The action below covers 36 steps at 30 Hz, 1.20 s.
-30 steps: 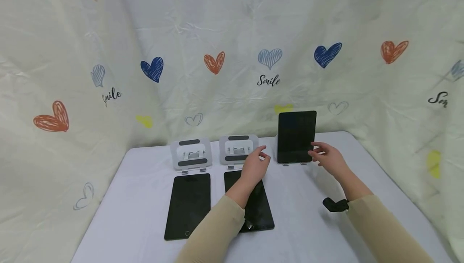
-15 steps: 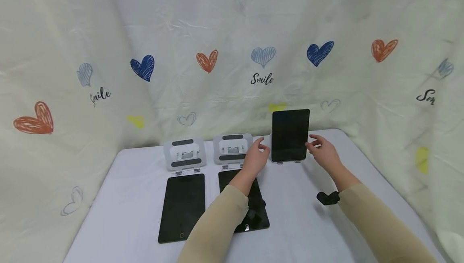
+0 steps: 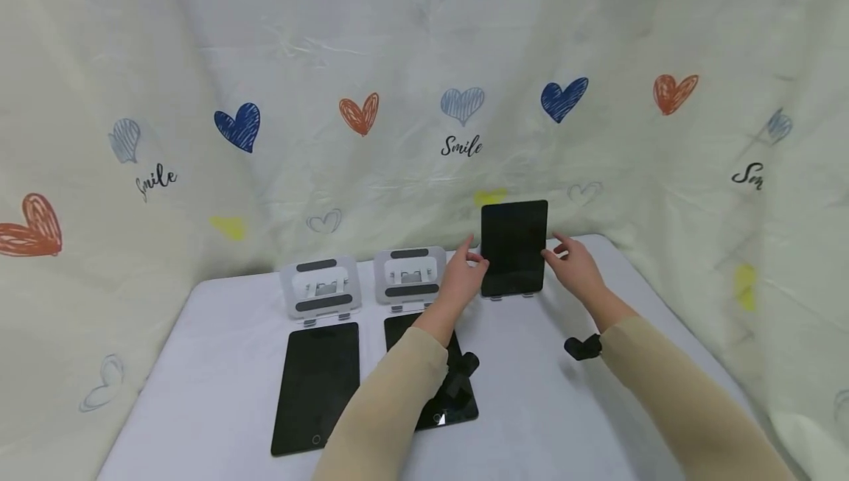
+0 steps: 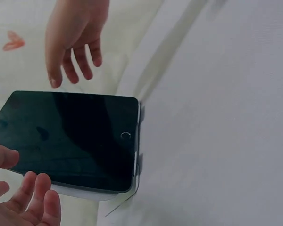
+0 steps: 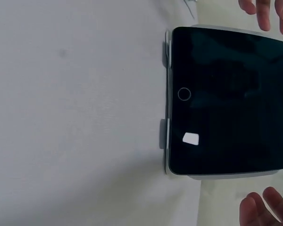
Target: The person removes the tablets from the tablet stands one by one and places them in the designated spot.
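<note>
a: what do we have our hands around?

b: the upright tablet [image 3: 514, 247]. it stands propped on a stand at the far edge of the table [image 3: 597, 422], its long axis running up and down, dark screen facing us. its home button [image 4: 125, 136] is at the bottom end, next to the stand's small lip [image 5: 164, 134], so its top points up toward the heart-print cloth [image 3: 424, 61] behind it.

a: and are we gripping it?

b: no. our left hand [image 3: 460, 278] hovers just beside the upright tablet's left edge, fingers loosely spread and holding nothing. our right hand [image 3: 573, 264] sits just beside its right edge, also spread wide and relaxed. in the wrist views we see a gap between the fingertips [image 4: 37, 188] and the tablet's edges, so we cannot say either hand touches it.

a: what else sits near that tablet?

b: to the left of the upright tablet stand two empty grey stands, the nearer stand [image 3: 409, 276] and the farther stand [image 3: 320, 288]. in front of each of those, closer to us than the upright tablet, a tablet lies flat with its long axis running away from us: the left flat tablet [image 3: 317, 387], and the middle flat tablet [image 3: 458, 392], partly hidden under our left sleeve [image 3: 385, 415].
</note>
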Available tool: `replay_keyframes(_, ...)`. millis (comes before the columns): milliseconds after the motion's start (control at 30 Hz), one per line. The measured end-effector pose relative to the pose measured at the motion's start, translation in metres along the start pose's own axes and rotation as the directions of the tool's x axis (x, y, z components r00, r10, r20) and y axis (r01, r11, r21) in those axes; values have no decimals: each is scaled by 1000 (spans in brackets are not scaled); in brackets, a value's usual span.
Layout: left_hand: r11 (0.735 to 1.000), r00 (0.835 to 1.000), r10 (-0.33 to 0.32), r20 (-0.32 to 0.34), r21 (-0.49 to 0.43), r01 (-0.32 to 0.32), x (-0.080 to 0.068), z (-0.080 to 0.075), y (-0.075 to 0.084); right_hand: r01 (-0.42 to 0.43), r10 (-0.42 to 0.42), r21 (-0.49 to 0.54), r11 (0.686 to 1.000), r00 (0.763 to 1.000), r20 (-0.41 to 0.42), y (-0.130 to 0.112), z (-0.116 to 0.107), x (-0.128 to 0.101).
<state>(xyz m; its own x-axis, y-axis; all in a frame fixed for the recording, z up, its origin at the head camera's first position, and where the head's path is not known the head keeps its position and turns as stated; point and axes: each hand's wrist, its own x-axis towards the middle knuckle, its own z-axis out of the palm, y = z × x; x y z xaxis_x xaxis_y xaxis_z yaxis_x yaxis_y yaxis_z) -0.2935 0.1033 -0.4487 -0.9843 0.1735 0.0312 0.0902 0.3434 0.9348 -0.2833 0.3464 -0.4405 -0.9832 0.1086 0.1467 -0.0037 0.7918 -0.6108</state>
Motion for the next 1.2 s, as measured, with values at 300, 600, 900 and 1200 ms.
replay_keyframes(300, 999, 998, 14, 67, 30, -16, 6, 0, 3, -2, 2, 60, 998, 1000, -8, -7, 3, 7)
replay_keyframes(600, 999, 999, -10, 51, 54, 7, 10, 2, 4, 0, 4, 127, 992, 1000, -28, -5, 10, 14)
replay_keyframes(900, 997, 999, 28, 20, 70, -29, 10, 4, -4, 20, -5, 179, 984, 997, -81, 5, 20, 13)
replay_keyframes(1200, 970, 973, 216, -84, 134, -203, 6, 8, -19, 121, -65, 224, 967, 969, -240, 15, 27, 1)
